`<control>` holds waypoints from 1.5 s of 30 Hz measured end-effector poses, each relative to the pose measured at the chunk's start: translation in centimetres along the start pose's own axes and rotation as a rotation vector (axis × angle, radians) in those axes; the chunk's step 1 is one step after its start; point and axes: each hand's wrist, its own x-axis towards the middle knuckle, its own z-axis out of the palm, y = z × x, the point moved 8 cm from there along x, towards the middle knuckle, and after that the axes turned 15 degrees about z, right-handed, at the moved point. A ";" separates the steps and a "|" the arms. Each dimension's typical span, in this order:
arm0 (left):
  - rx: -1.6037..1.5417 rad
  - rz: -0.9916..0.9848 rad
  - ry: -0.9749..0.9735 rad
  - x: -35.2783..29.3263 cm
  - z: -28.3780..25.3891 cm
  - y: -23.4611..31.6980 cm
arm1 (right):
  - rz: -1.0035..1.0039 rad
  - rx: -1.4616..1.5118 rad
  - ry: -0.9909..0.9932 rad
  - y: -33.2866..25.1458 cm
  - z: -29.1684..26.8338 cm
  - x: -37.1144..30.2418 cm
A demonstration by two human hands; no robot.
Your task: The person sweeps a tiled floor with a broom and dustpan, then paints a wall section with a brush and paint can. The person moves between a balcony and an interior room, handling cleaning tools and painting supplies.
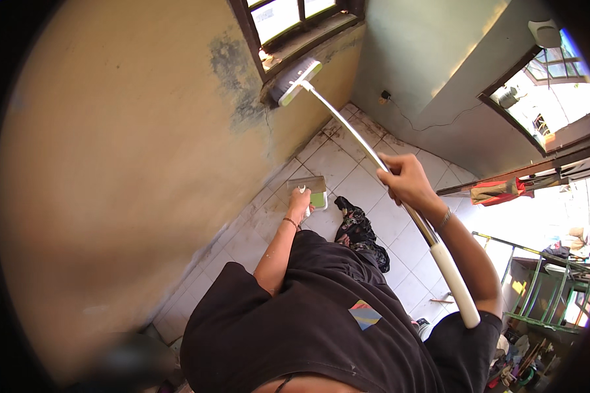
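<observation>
Broom (357,135) raised in the right hand (406,180), fingers wrapped around the metal pole, pale grip (453,285) slanting back past the elbow. Broom head (301,84) up at the lower corner of the window (282,19), bristles turned to the tan wall (144,150); touching or just short of it, cannot tell. Left hand (301,202) low, closed on the handle of the dustpan (318,200), near the foot of the same wall; resting on the floor (337,157) or just above it, cannot tell.

Seemingly part-way through brushing down the wall, judging by the raised head. Amount done hard to judge: no swept pile plain to see, pan contents too small to make out. Apparently left: dark stain (233,78) beside the window corner, perhaps beyond brushing, and grimy tiles (367,124) toward the far corner.

Floor pale, tiled, brightly lit to the right. Dark patterned cloth (354,223) just past the shirt (275,314); worn or lying loose, cannot tell. Ahead, grey-green wall (413,65) with socket (385,97) and trailing cable (423,129). Farther right, second window (547,85), green metal frame (537,288) and clutter (528,357) below.
</observation>
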 end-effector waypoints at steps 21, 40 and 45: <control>-0.041 0.074 0.067 1.5 6.0 8.8 | -0.162 0.208 0.421 -9.2 -10.6 17.7; -0.038 0.021 0.034 7.5 10.7 10.9 | -0.196 -0.245 0.584 -9.4 -10.7 18.0; -0.072 -0.011 0.117 7.8 9.9 9.0 | -0.021 -0.138 0.408 -6.8 -10.2 14.3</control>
